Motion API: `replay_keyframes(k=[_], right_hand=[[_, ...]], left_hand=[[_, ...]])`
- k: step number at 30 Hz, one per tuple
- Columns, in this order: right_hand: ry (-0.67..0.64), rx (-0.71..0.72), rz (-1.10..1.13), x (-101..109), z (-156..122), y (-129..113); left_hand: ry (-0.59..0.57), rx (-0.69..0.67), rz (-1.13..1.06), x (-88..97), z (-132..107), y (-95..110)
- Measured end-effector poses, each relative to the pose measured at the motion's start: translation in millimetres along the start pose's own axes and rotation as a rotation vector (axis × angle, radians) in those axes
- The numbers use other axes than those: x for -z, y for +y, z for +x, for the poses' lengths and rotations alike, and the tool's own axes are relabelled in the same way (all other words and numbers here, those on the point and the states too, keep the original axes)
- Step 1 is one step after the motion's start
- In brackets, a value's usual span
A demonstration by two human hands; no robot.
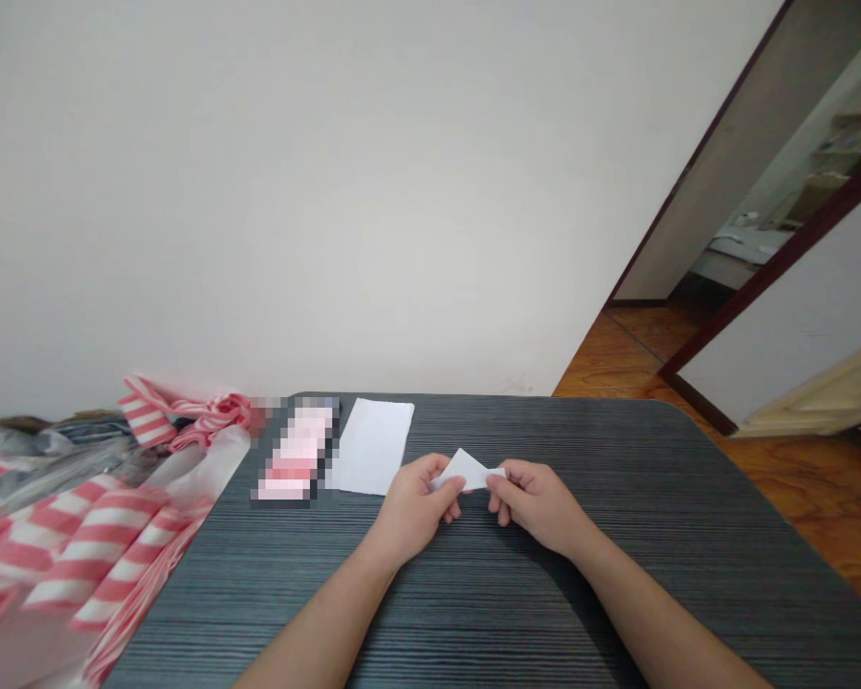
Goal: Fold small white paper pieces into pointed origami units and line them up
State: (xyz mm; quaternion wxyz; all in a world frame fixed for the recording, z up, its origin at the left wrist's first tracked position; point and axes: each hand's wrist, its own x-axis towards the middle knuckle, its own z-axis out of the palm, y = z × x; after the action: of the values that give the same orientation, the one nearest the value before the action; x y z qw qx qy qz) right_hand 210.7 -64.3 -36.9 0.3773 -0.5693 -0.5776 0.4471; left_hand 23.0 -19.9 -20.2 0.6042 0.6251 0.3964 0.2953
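Observation:
A small folded piece of white paper (469,471) is held just above the dark striped table (617,536) near its middle. My left hand (414,507) pinches its left end between thumb and fingers. My right hand (535,502) pinches its right end, fingers curled. A flat white sheet of paper (373,445) lies on the table just left of and beyond my left hand.
A blurred-out pink object (298,452) lies left of the white sheet. Red-and-white striped plastic bags (78,545) pile up off the table's left edge. A plain wall stands behind; a wooden floor and a doorway (761,239) are at right.

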Motion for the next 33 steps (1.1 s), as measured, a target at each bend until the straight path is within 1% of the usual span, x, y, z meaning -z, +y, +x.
replay_keyframes(k=[3,8,12,16,21,26,33], right_hand=[[-0.002,0.012,-0.012,0,0,-1],[-0.015,0.014,-0.031,1,-1,-6],[-0.02,0.01,-0.035,0,-1,-8],[-0.014,-0.016,-0.001,-2,-1,-9],[-0.071,-0.038,0.074,-3,-2,-12],[-0.093,-0.052,0.078,-3,-3,-15],[-0.092,-0.052,0.104,-4,-3,-16]], left_hand=[[-0.004,-0.003,-0.007,-0.7,0,1],[-0.043,0.0,-0.025,-1.8,0,-1],[-0.037,0.005,-0.018,-2.1,0,-4],[-0.036,0.006,-0.041,-2.3,0,-3],[-0.047,0.015,-0.068,-3.1,-1,0],[-0.064,0.012,-0.064,-4.2,-1,1],[-0.072,0.012,-0.083,-5.1,-1,1]])
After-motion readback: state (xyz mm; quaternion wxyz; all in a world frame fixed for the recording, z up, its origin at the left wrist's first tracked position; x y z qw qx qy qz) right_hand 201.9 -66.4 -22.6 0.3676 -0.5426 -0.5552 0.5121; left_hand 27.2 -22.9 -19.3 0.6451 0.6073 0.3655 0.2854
